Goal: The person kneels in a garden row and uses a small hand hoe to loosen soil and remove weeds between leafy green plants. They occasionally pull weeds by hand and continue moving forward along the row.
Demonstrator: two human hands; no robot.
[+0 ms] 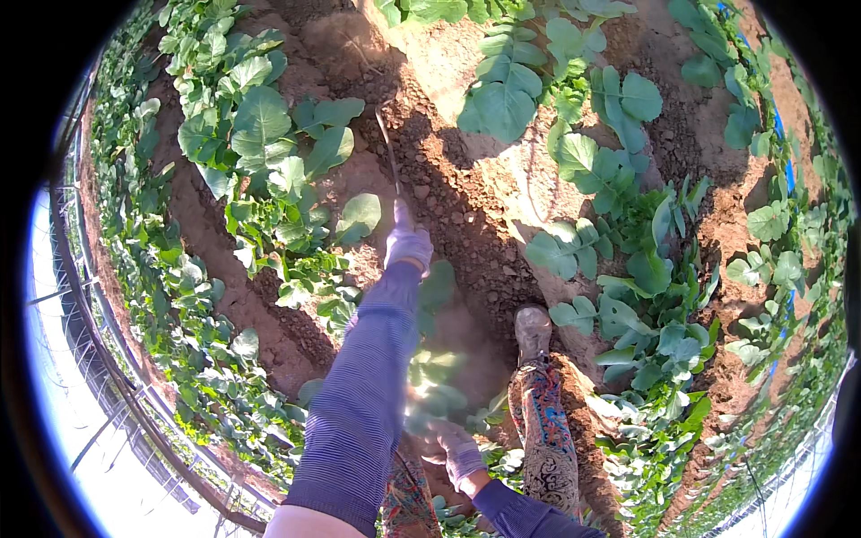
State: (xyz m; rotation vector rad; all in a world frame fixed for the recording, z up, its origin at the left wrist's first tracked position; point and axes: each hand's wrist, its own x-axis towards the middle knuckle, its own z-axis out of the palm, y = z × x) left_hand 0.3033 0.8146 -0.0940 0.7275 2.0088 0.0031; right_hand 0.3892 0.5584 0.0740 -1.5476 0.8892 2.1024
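My left hand (409, 245), in a pale glove, is closed around the handle end of a slender hand tool with a bent metal shaft (389, 144). The tool reaches forward over loose soil, beside a leafy green plant (262, 134). Lower in the view, my right hand (459, 454), also gloved, is near my legs with its fingers partly spread. Blurred green leaves (436, 393) lie just beyond its fingertips; whether the hand holds them cannot be told. Striped purple sleeves cover both forearms.
Rows of broad-leaved plants (632, 262) flank a furrow of crumbly brown soil (481, 249). My shoe (533, 329) and patterned trouser leg (548, 437) stand in it. A blue line (780, 128) runs along the right row. Curved metal framing (91, 302) borders the left.
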